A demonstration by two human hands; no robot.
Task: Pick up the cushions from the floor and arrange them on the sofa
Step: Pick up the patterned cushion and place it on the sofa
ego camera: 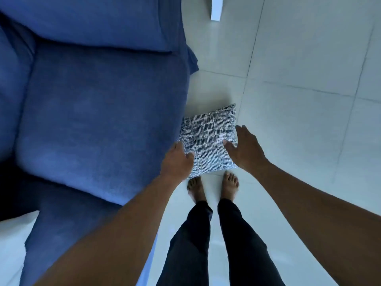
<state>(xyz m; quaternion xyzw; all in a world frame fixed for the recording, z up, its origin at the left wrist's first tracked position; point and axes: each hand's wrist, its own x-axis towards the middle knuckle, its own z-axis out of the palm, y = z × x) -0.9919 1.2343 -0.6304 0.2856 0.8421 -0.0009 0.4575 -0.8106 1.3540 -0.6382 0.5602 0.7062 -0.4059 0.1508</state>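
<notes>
A navy-and-white patterned cushion (209,141) lies on the pale tiled floor, against the front right corner of the blue sofa (99,120). My bare feet stand just behind its near edge. My left hand (177,162) hangs above the cushion's left side with its fingers loosely curled and holds nothing. My right hand (245,149) hovers above the cushion's right side, fingers spread and thumb pointing inward. Both hands look well above the cushion and do not grip it.
The sofa's seat cushion and back cushion (86,23) fill the left of the view. A white object (12,244) shows at the lower left beside the sofa. A white furniture leg (216,9) stands at the top. Open tiled floor (309,79) spreads to the right.
</notes>
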